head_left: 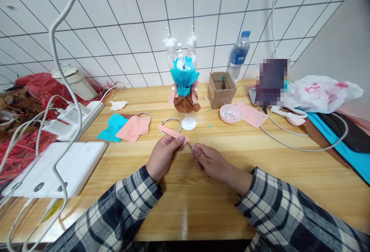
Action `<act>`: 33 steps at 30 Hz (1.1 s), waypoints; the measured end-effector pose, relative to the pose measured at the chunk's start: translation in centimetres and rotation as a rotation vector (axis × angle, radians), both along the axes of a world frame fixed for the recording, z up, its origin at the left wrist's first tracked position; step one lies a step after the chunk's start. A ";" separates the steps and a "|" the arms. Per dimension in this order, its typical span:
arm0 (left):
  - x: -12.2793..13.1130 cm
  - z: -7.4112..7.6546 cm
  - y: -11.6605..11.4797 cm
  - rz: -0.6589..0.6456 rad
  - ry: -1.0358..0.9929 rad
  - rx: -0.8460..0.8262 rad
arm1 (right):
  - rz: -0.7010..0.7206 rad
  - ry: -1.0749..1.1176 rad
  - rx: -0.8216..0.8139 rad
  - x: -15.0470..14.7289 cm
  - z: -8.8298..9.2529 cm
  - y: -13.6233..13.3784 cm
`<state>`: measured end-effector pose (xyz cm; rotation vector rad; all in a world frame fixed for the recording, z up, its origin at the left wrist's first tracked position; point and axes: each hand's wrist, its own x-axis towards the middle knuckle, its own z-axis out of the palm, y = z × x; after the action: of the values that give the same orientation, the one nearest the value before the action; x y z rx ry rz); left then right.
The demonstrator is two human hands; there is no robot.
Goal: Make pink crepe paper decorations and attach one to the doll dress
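Head view: both hands low centre over the table (202, 205), plaid sleeves coming in from the bottom edge. The left hand (163, 155) pinches a pink strip (170, 131) between thumb and forefinger, other fingers curled under. The strip's long axis runs from upper left down to lower right; its far end sticks out free past the knuckles and its near end sits right at the thumb tip. The right hand (211, 163) lies just right of that near end, thumb and forefinger pressed together on a thin metal pin (189, 145), maybe a needle, too small for me to tell. The pin slants up-left, and its tip meets or nearly meets the strip's near end; I can't tell if it is through. So the strip lies left and slightly up from the right fingertips, and the right hand is the nearer one to the free pin end. Behind the hands are a wire ring (171, 121) and a mannequin (185, 86) in blue and brown ruffles. Scraps (127, 128) lie left, a dish (231, 113) and box (222, 89) right.
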<state>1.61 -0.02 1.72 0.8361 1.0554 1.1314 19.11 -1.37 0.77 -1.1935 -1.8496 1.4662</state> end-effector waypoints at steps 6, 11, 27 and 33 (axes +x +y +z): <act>0.5 0.0 -0.3 0.045 0.015 0.024 | -0.055 0.022 0.031 -0.4 -0.2 -0.3; 0.5 0.1 -0.4 0.005 0.053 0.009 | -0.056 0.024 0.034 -0.7 -0.3 -0.3; 0.5 0.2 -0.5 -0.048 0.056 0.040 | -0.093 -0.003 0.030 -0.7 -0.2 -0.3; 0.6 0.3 -0.5 -0.043 0.059 0.042 | -0.094 0.006 0.028 -0.7 -0.1 -0.3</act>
<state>2.16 -0.51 2.00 0.9264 1.0604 1.1012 18.39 -1.68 0.64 -1.2446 -1.7792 1.3867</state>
